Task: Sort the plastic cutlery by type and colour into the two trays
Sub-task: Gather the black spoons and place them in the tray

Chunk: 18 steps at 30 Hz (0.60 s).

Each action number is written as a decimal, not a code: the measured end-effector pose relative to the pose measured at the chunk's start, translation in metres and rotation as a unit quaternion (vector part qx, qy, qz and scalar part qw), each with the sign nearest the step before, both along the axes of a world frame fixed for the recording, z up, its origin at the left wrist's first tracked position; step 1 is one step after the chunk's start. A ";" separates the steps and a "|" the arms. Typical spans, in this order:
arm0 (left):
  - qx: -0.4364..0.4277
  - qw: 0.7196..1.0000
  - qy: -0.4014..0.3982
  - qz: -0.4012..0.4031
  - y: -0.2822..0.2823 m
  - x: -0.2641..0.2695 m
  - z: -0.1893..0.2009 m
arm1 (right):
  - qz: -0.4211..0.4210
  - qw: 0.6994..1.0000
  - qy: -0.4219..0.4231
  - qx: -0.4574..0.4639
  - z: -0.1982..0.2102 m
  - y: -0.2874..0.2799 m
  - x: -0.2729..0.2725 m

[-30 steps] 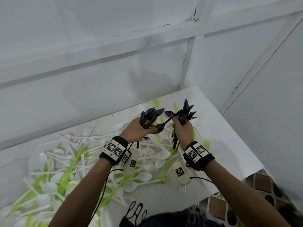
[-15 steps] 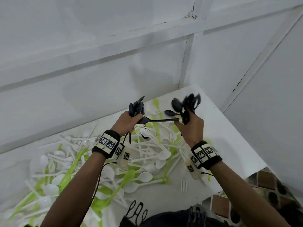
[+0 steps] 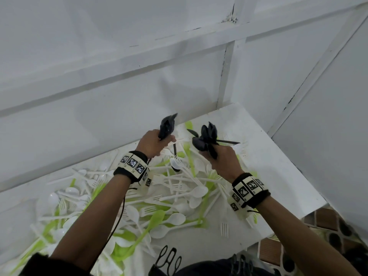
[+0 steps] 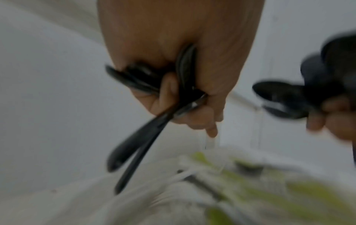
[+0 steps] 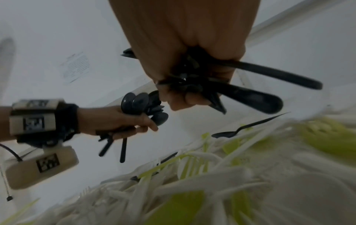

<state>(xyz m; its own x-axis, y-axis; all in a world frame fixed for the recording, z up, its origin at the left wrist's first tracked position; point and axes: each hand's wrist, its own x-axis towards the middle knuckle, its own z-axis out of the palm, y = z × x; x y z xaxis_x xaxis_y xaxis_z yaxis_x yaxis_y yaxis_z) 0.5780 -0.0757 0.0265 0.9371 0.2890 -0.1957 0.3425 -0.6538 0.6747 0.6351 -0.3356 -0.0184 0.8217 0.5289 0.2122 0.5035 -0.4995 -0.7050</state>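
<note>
a white table [image 3: 264, 160] set into a wall corner carries a loose heap of white spoons and forks [image 3: 191, 193] mixed with green cutlery [image 3: 154, 221], plus a black spoon [image 5: 229, 134].

Setting: a bare, white-painted corner of a plain room, most likely a makeshift recording space; its exact kind cannot be told.
Walls: white panels [image 3: 123, 62] crossed by raised battens, paint cracked at the joints, from 10 to 2 o'clock.
Table: a white table [image 3: 278, 176] pushed into the corner, heaped with white and green plastic cutlery [image 3: 179, 192].
Floor: brown patterned tiles [image 3: 326, 218] at 4 o'clock.
Gear: tagged wrist bands [image 3: 249, 189] with cables on both arms.
</note>
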 end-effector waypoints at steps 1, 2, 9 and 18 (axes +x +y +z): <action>0.088 0.995 0.015 -0.036 0.005 0.003 -0.007 | -0.016 1.000 0.025 0.005 -0.001 -0.005 0.001; 0.166 0.982 0.029 -0.085 0.007 0.005 -0.015 | -0.026 0.999 0.040 0.007 -0.002 -0.010 0.002; 0.381 0.871 0.103 -0.292 0.003 0.017 -0.031 | -0.036 0.999 0.038 -0.005 0.002 -0.033 0.005; 0.418 0.826 0.068 -0.371 -0.007 0.008 -0.033 | -0.059 0.997 0.039 -0.016 0.006 -0.043 0.015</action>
<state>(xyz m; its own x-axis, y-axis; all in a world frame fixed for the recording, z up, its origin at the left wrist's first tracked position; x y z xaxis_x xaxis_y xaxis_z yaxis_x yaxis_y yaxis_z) 0.5863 -0.0826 -0.0067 0.9028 -0.2684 -0.3360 -0.3268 -0.9360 -0.1305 0.6502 -0.3783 -0.0121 0.8922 0.4328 0.1293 0.3836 -0.5748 -0.7228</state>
